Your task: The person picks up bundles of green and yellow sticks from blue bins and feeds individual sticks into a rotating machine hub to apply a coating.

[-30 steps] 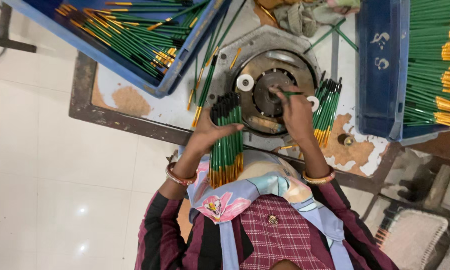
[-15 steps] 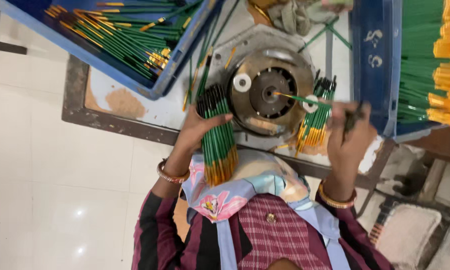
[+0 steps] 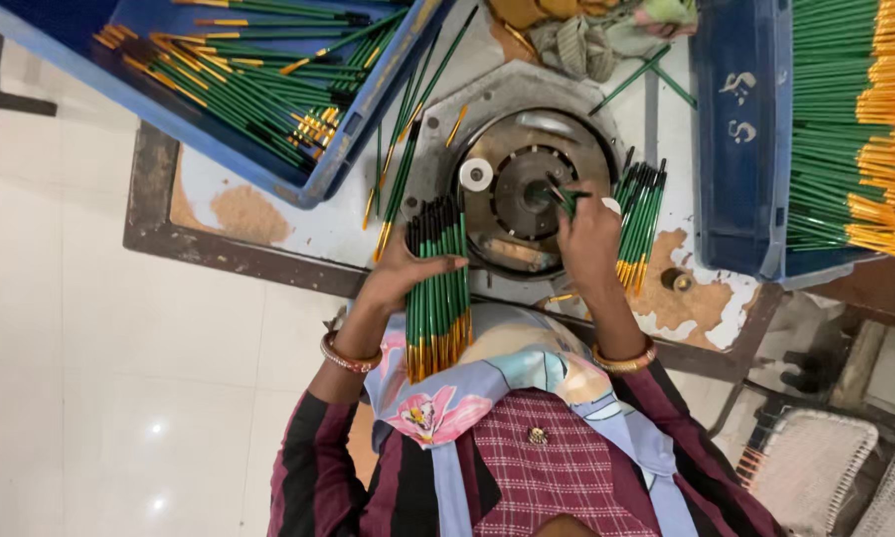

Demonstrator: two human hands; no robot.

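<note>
My left hand (image 3: 400, 275) grips a thick bundle of green pencils (image 3: 437, 293) with gold ends and dark tips, held upright at the near edge of the bench. My right hand (image 3: 588, 239) pinches one green pencil (image 3: 565, 197) and holds its tip at the hub of a round metal machine disc (image 3: 532, 189). A small pile of the same pencils (image 3: 641, 221) lies just right of my right hand.
A blue tray (image 3: 368, 109) of green pencils sits at the upper left, and a blue crate (image 3: 740, 149) packed with pencils at the right. The worn bench (image 3: 219, 214) has chipped patches. A white roller (image 3: 475, 175) sits on the disc. Wire baskets (image 3: 815, 467) stand lower right.
My right hand has come back from the right-hand pencil pile to the machine's hub with a pencil. The left hand and its bundle have stayed in place.
</note>
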